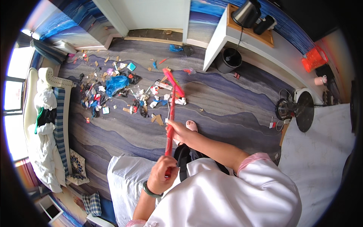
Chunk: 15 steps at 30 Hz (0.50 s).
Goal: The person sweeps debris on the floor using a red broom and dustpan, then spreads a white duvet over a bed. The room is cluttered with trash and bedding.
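Note:
My left hand (163, 173), with a dark green bangle at its wrist, grips the top end of a red broom handle (169, 144). Lower down the same handle, my right hand (179, 131) is closed around it. The pink broom head (173, 82) rests over scattered litter on the patterned carpet, at the right side of the pile. That litter holds a crumpled blue plastic bag (116, 84), a torn piece of cardboard (157, 119), white crumpled tissues (181, 101) and many small scraps. Both feet are partly in view, one in a pink slipper (191, 125).
A black waste bin (229, 60) stands under the white desk (215, 42). A pedestal fan (305, 111) is at the right beside a white-covered bed (317, 147). A sofa (63, 113) with white bedding lines the left. White fabric (130, 176) lies close in front of my left arm.

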Available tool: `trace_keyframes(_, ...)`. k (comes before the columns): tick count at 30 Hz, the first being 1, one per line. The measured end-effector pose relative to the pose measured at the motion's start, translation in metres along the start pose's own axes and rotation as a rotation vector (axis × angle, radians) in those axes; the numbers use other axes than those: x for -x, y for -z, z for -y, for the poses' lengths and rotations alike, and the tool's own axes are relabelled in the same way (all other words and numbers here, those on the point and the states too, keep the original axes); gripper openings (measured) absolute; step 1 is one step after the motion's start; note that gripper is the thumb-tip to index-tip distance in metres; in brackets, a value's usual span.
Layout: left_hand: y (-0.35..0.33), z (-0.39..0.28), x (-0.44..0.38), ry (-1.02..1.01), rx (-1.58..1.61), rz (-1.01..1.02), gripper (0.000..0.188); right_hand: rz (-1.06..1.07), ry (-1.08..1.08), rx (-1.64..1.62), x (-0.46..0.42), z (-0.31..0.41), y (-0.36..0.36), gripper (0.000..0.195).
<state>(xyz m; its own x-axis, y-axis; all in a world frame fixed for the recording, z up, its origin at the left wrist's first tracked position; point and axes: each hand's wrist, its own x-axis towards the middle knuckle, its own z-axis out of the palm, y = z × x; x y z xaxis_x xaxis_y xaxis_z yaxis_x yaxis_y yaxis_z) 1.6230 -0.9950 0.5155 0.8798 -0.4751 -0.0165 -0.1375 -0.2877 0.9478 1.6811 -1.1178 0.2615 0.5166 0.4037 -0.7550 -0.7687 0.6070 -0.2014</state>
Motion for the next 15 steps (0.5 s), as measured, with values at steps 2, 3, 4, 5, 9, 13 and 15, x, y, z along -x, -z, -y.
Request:
trace_keyframes(2,0.001,-0.007,-0.002,-0.061,0.041,0.061,0.029,-0.014,-0.041,-0.067,0.016,0.0,0.014,0.024)
trace_keyframes(3,0.002,-0.007,-0.003,-0.024,0.11,0.057,0.029,-0.029,-0.068,-0.12,0.025,0.002,0.022,0.024)
trace_keyframes(4,0.002,-0.007,-0.001,0.016,0.183,0.045,0.029,-0.047,-0.052,-0.153,0.041,0.008,0.017,0.023)
trace_keyframes(5,0.001,-0.005,0.0,0.056,0.257,0.034,0.029,-0.167,-0.031,-0.138,0.058,0.018,0.013,0.018)
trace_keyframes(9,-0.02,0.018,-0.024,0.106,0.583,-0.217,0.015,-0.211,-0.092,-0.301,0.073,0.038,0.042,0.013)
trace_keyframes(13,-0.044,0.072,-0.059,0.388,0.68,-0.364,0.01,-0.299,-0.211,-0.398,0.032,0.036,0.08,0.017)
trace_keyframes(15,-0.041,0.071,-0.069,0.392,0.671,-0.404,0.009,-0.336,-0.252,-0.431,0.02,0.035,0.075,0.015)
